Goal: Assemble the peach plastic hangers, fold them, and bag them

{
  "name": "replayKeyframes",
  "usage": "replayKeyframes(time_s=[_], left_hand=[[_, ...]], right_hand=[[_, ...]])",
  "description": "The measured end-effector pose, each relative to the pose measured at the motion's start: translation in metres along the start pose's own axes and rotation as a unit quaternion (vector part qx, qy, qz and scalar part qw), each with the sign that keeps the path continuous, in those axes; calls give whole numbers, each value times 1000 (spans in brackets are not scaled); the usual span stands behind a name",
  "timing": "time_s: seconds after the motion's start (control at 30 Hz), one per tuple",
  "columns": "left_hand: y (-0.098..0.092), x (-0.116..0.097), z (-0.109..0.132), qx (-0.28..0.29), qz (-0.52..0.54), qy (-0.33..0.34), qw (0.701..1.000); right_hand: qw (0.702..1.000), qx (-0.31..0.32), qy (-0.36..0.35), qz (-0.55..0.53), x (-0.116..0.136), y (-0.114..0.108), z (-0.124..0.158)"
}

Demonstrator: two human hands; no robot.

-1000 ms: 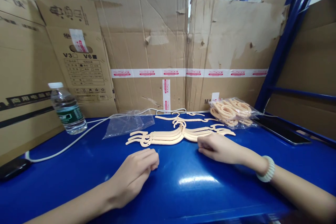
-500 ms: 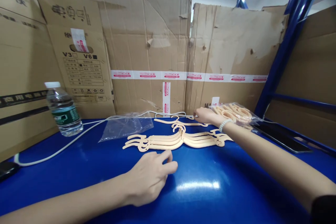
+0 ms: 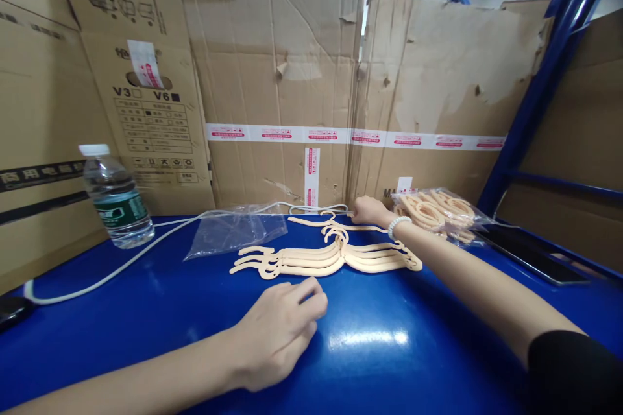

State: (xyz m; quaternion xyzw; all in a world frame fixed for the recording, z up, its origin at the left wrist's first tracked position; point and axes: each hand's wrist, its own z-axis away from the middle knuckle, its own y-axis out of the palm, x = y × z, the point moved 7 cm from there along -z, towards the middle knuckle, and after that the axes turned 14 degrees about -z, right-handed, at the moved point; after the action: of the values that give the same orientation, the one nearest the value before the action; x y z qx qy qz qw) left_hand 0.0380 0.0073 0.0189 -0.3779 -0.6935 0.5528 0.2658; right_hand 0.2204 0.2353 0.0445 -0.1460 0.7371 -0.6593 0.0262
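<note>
Several cream-coloured clothes hangers [image 3: 311,262] lie nested on the blue table, their hooks pointing to the back. Behind them is a single hanger [image 3: 306,223], lying flat with its hook near the white cable. My right hand [image 3: 370,211] reaches over the right side of the hangers to the back of the table. Its fingers are closed beside the single hanger, and what lies under the fingertips is hidden. In front of the nested hangers, my left hand [image 3: 282,331] is low over the table, fingers curled in and nothing visible between them.
A clear bag of hangers [image 3: 438,211] lies at the back right, with a dark phone [image 3: 533,256] beside it. An empty clear plastic bag [image 3: 233,233], a white cable [image 3: 131,259] and a water bottle [image 3: 117,201] are on the left. Cardboard sheets [image 3: 272,91] stand along the back.
My right hand has moved slightly left along the back, covering the small hook seen there before. The left hand's fingers have drawn closer together. The view has shifted slightly.
</note>
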Motion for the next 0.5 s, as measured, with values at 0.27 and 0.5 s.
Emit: replayKeyframes(time_s=[0.27, 0.5], left_hand=[[-4, 18, -2, -71, 235, -102, 964], [6, 25, -8, -58, 465, -179, 865]], right_hand=[[974, -106, -133, -149, 30, -41, 66], [906, -122, -266, -305, 68, -44, 138]])
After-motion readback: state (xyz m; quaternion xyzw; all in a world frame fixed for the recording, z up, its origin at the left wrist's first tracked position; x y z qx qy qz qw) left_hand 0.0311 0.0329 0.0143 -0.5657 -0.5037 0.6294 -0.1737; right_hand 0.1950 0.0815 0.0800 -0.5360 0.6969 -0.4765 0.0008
